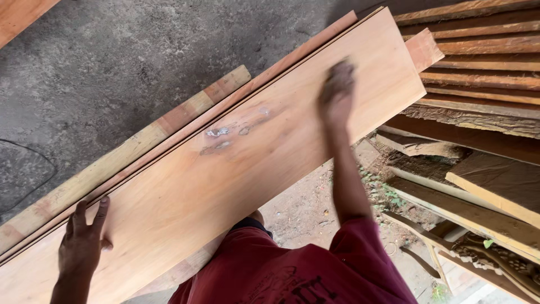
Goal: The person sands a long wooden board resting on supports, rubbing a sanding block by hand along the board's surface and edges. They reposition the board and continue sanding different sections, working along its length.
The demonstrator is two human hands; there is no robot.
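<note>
Nearest the camera is the person's dark red shirt (281, 270), filling the bottom middle of the view. Just left of it the left hand (82, 243) lies flat on the near end of a wide pale wooden board (236, 163), fingers spread and pointing up the board, gripping nothing. The board runs on a slant from the lower left corner up to the upper right, and its face carries a few whitish smears (225, 138) near the middle. Further up, the right hand (336, 93) rests on the board's face close to its far end; it is blurred (so whether the fingers are curled or flat cannot be told), and nothing shows in its grasp.

Beneath the board's far long edge a reddish plank (424, 48) lies along the same slant, its end poking out past the board at upper right. Beside that, a narrower yellowish batten (169, 124) lies on the grey concrete floor (112, 50). To the right a stack of rough timber planks (484, 73) fills the upper corner, with a dark carved wooden piece (500, 259) lower down over bare earth (306, 208)
</note>
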